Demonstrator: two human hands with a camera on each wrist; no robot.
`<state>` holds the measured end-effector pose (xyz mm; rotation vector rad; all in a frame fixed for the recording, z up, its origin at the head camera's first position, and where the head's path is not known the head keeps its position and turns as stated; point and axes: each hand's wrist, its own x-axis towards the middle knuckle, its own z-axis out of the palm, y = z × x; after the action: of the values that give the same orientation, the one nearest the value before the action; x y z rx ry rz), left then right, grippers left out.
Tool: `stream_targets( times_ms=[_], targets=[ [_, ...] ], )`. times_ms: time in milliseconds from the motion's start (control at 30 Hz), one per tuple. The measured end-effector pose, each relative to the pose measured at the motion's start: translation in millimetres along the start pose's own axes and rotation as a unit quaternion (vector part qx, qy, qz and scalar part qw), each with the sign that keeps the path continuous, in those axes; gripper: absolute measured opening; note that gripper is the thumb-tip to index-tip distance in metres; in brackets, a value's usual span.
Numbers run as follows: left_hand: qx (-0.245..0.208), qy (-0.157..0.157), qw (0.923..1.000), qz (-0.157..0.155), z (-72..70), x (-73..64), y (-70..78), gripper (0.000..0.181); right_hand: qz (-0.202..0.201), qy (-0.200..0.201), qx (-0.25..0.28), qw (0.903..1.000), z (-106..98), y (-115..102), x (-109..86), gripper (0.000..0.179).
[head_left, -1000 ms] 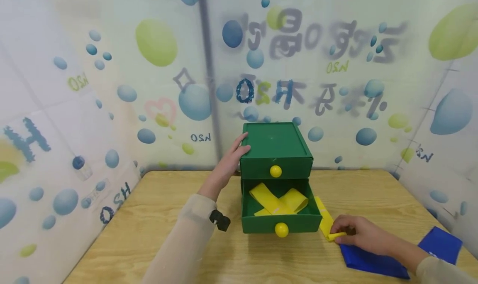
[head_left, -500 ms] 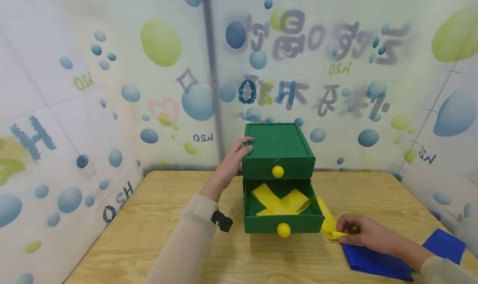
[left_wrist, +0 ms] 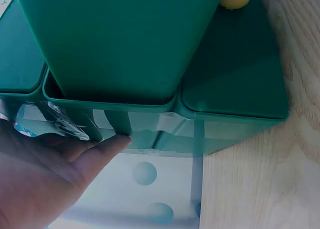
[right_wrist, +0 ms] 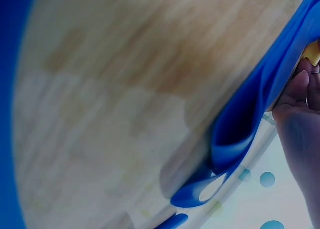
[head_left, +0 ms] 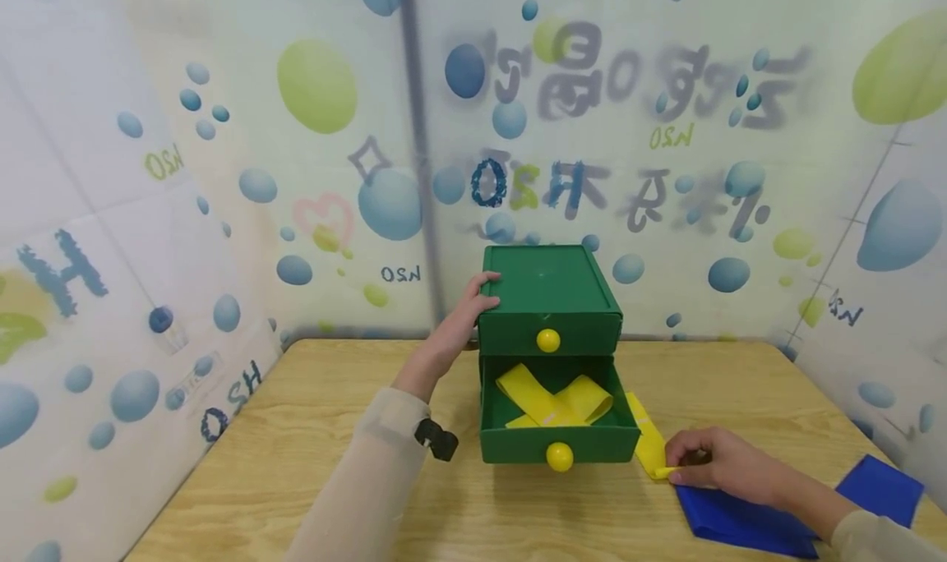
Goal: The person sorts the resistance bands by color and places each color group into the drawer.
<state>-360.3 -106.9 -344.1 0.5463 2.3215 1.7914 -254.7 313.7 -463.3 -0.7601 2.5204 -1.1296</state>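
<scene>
In the head view a green drawer box (head_left: 550, 278) with yellow knobs stands on the table, its lower drawer (head_left: 560, 444) pulled out. Looped inside that drawer lies a yellow band (head_left: 538, 396). My left hand (head_left: 456, 324) rests against the box's left side, fingertips at the top edge; the left wrist view shows its fingers (left_wrist: 102, 151) stretched along the box wall. To the right, my right hand (head_left: 728, 467) pinches the end of another yellow strip (head_left: 648, 443), which lies flat beside the drawer. A blue band (head_left: 740, 521) lies under and beside that hand.
The blue band's other part (head_left: 880, 488) lies farther right on the wooden table (head_left: 296, 463). Its folds (right_wrist: 235, 134) stand up in the right wrist view. Behind the table hangs a patterned curtain (head_left: 318, 176), close to the box's back.
The right hand's pinched end of the yellow strip has shifted slightly, folding up and then lying lower again. The left hand stays on the box. The drawer has not moved.
</scene>
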Motion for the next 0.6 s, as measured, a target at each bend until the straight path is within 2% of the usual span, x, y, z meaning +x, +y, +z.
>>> stream_targets(
  times_ms=[200, 400, 533, 600],
  targets=[
    [0.002, -0.006, 1.0000, -0.003, -0.8, -3.5, -1.0, 0.061, -0.003, 0.005, -0.006, 1.0000, 1, 1, 0.8, 0.005],
    [0.009, 0.004, 0.9999, 0.002, 0.7, -4.4, -1.6, 0.059, -0.014, 0.001, -0.006, 0.9999, 1, -2, 1.2, 0.006],
    [0.015, 0.012, 0.9998, 0.011, 3.3, -2.5, -0.5, 0.059, -0.013, -0.003, -0.014, 0.9998, -5, -9, 0.6, 0.008],
    [0.010, 0.013, 0.9998, 0.009, 4.5, -1.9, 0.0, 0.058, -0.023, 0.007, -0.026, 0.9994, -11, -16, -0.2, 0.007]
  ],
)
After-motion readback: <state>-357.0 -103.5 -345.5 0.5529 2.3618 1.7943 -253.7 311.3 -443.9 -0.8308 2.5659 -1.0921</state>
